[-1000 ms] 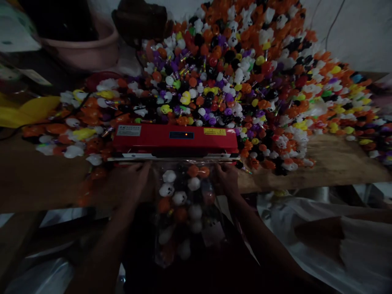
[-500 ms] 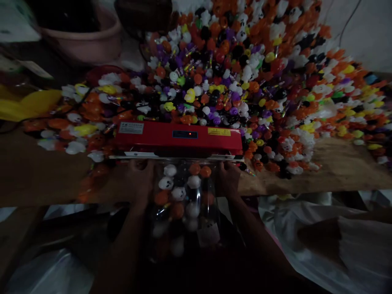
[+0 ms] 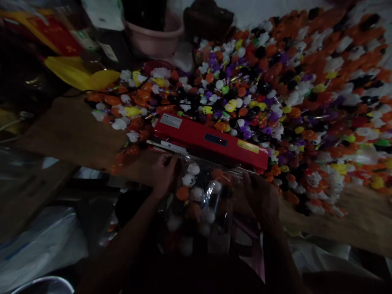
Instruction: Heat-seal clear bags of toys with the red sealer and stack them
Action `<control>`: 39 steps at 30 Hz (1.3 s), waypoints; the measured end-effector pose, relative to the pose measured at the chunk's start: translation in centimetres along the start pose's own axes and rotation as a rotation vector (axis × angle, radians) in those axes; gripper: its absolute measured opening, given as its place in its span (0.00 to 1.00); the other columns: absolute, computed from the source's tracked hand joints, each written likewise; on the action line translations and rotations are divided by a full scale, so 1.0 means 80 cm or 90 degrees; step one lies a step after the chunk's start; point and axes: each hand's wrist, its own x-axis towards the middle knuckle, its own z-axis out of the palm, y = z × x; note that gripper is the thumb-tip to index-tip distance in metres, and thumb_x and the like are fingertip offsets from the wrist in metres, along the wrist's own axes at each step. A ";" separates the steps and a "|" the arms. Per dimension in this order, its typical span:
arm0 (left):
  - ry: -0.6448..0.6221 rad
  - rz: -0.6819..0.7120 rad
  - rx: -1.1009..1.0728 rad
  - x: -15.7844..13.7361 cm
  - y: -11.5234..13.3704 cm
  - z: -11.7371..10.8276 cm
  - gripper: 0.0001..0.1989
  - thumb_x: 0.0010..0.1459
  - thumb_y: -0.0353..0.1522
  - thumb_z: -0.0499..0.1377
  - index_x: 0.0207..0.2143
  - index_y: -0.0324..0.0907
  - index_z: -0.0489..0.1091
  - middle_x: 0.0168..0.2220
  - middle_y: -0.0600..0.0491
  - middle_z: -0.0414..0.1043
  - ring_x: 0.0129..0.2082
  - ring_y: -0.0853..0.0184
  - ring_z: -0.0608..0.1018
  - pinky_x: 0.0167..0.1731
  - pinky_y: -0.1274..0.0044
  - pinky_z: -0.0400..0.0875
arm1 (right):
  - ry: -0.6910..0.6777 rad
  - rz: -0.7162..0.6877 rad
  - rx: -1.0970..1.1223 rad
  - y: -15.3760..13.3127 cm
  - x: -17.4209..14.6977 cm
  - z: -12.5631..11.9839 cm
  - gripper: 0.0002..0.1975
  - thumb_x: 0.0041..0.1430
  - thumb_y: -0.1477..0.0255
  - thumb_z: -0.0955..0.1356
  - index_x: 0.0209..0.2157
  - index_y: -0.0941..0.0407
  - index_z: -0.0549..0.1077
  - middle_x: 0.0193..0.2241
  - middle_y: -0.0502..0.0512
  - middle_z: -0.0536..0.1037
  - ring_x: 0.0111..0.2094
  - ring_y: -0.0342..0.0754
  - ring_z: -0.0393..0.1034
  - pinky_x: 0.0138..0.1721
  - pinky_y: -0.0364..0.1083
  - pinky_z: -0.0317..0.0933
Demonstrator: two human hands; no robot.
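Note:
A clear plastic bag [image 3: 204, 195] filled with small white, orange and black toys hangs over the table's front edge, its upper edge at the front slot of a red heat sealer [image 3: 196, 136]. My left hand [image 3: 165, 173] is closed in a pinch at the bag's upper left corner, just below the sealer's left part. At the upper right corner my right hand [image 3: 262, 198] is closed on the bag, its fingertips dim beside the sealer's right end. A small orange light glows on the sealer's panel. The bag's lower part fades into shadow.
A big heap of Halloween-like toys [image 3: 272, 102] spreads behind and right of the sealer on the wooden table [image 3: 67, 126]. A pink basin [image 3: 154, 36] and a yellow object [image 3: 81, 75] stand at the back left. Below the table lies a pale plastic sack [image 3: 45, 241].
The view has turned, so the sealer and bag appear tilted and shifted right. My hands remain at the bag's two upper corners; the right hand now sits slightly lower in view.

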 end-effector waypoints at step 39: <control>-0.307 0.265 1.004 0.076 0.139 0.019 0.23 0.52 0.52 0.64 0.25 0.40 0.75 0.37 0.30 0.79 0.42 0.34 0.80 0.37 0.54 0.74 | -0.051 -0.484 -0.254 -0.090 0.008 0.059 0.23 0.75 0.77 0.47 0.42 0.57 0.70 0.32 0.56 0.73 0.33 0.49 0.64 0.31 0.50 0.45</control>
